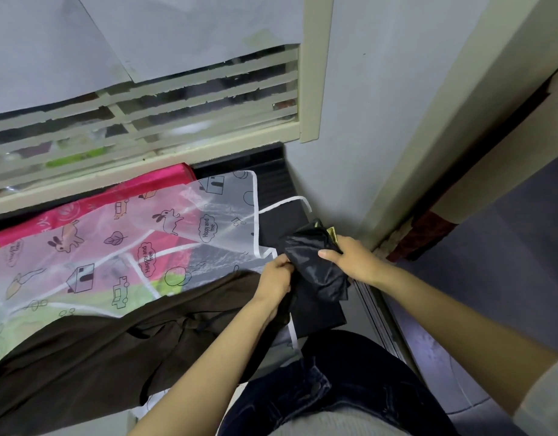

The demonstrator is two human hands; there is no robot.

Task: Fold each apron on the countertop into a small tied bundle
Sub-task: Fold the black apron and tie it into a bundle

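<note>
A shiny black apron [318,265] is bunched into a small wad above the right end of the countertop. My right hand [353,258] grips its right side, thumb on top. My left hand [276,275] pinches its left edge, fingers curled into the fabric. A translucent white apron [152,234] printed with rabbits, houses and cars lies spread flat over the counter. Under it lies a pink apron [114,199]. A dark brown apron [98,347] is draped along the front edge, below my left forearm.
A louvred window [152,121] runs along the back of the counter. A grey wall [365,121] and door frame [453,127] close off the right side. A flat black piece [315,309] lies beneath my hands. My jeans [318,388] are at the bottom.
</note>
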